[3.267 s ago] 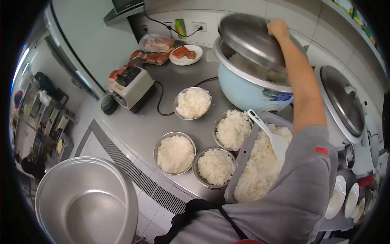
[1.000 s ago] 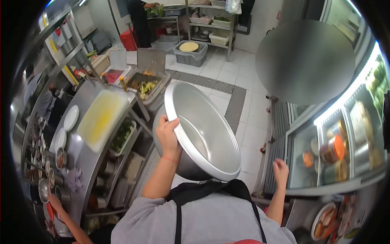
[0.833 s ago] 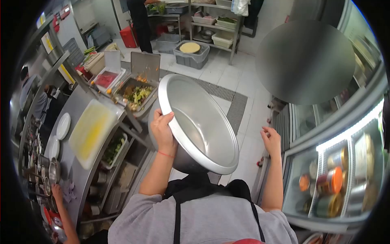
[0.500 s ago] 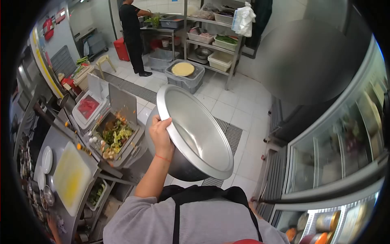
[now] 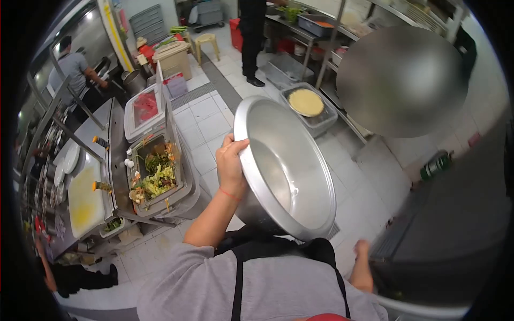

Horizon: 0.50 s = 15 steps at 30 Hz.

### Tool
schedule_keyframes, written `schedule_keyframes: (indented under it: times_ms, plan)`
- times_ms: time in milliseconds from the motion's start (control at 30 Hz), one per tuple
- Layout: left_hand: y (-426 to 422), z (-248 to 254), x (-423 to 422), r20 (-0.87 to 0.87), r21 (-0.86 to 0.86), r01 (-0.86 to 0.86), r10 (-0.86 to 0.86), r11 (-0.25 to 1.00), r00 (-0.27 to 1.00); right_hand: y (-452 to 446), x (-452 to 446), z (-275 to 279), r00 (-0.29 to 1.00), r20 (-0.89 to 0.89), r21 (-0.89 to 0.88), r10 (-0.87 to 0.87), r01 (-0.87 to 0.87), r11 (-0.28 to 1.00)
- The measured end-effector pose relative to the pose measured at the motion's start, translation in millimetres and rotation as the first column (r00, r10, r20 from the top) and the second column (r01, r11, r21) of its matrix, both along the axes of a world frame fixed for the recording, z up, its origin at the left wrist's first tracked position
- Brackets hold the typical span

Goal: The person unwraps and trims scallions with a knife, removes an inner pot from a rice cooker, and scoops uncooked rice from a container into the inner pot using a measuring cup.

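Observation:
My left hand (image 5: 231,166) grips the thick rim of a large silver metal basin (image 5: 289,166), thumb on the rim and fingers wrapped over its outer side. The basin is tilted, its wide mouth facing right and toward me. Inside, bare shiny metal shows, with light glinting off the bottom. At the lower right my right hand (image 5: 362,249) hangs beside my body, away from the basin, its fingers curled and nothing visible in them.
To the left stands a bin of vegetable scraps (image 5: 160,176), beside a counter with a yellow-stained cutting board (image 5: 85,206). A grey crate topped by a round yellow lid (image 5: 305,102) is on the tiled floor. Co-workers stand at the back (image 5: 251,43) and far left (image 5: 75,69).
My view has turned and moved forward. The scrap bin and crate look closer, and the fridge shelves on the right have left view. The basin stays in my left hand; my right hand now shows.

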<state>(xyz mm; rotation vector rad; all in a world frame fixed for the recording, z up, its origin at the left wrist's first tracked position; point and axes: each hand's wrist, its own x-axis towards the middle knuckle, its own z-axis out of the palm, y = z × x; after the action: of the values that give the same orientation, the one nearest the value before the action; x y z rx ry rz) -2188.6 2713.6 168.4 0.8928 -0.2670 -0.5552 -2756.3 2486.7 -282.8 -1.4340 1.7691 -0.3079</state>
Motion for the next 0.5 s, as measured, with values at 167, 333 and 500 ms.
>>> schedule_keyframes:
  times_ms: [167,333,500]
  plan:
    - [-74.8,-17.1,73.8,0.017,0.055,-0.172,0.172,0.983,0.985,-215.5,259.9,184.7,0.927,0.359,-0.46,0.108,0.075,0.885]
    - [-158.0,-36.1,182.7,0.066,0.111,-0.376,0.371,0.92,0.926,-292.9,337.0,70.7,0.875,-0.071,-0.309,0.479,-0.476,0.824]
    - [-224.9,-30.5,285.9,0.129,0.097,-0.538,0.525,0.837,0.841,-242.3,227.5,-157.2,0.018,-0.574,0.127,0.818,-0.986,0.11]
